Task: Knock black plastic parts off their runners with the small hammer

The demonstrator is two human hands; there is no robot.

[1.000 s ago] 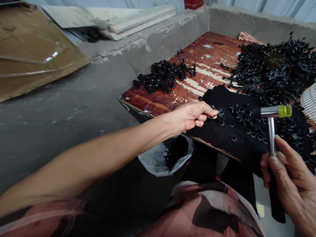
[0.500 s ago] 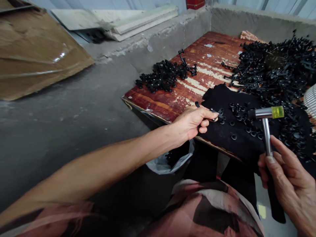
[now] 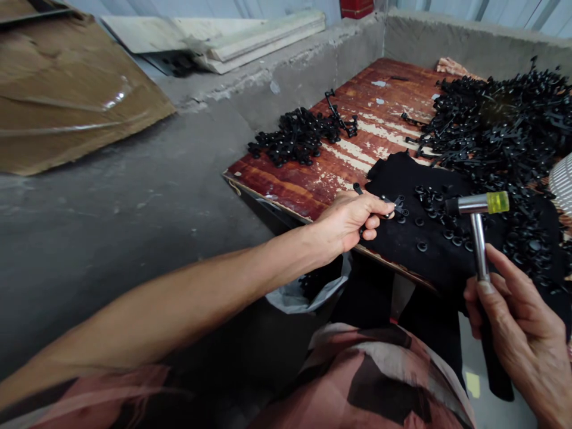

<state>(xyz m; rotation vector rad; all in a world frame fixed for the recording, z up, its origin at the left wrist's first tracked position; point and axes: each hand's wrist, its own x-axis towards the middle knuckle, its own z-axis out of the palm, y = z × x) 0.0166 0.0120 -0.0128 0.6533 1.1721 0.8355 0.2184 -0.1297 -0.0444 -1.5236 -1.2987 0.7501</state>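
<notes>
My left hand [image 3: 355, 219] pinches a small black branched part [image 3: 397, 206] between thumb and fingers, low over a black cloth [image 3: 388, 179] at the near edge of the table. One dark end of the part pokes out behind the knuckles; the rest is hidden in the fingers. My right hand [image 3: 521, 325] grips a small mallet [image 3: 478, 244] by its black handle, head up, index finger stretched along the side. Its head has a yellow face on the right and a black one on the left. Small black round pieces [image 3: 422, 245] are scattered on the cloth between the hands.
The worn red-brown wooden table [image 3: 295, 190] carries a small heap of black parts [image 3: 297, 137] at left and a larger heap [image 3: 500, 125] at right. A white basket [image 3: 562, 182] stands at the right edge. Below the table hangs a plastic-lined container [image 3: 290, 302]. A concrete ledge [image 3: 250, 95] runs behind.
The mallet and my right hand have shifted slightly to the left. My left hand keeps the black part in nearly the same place.
</notes>
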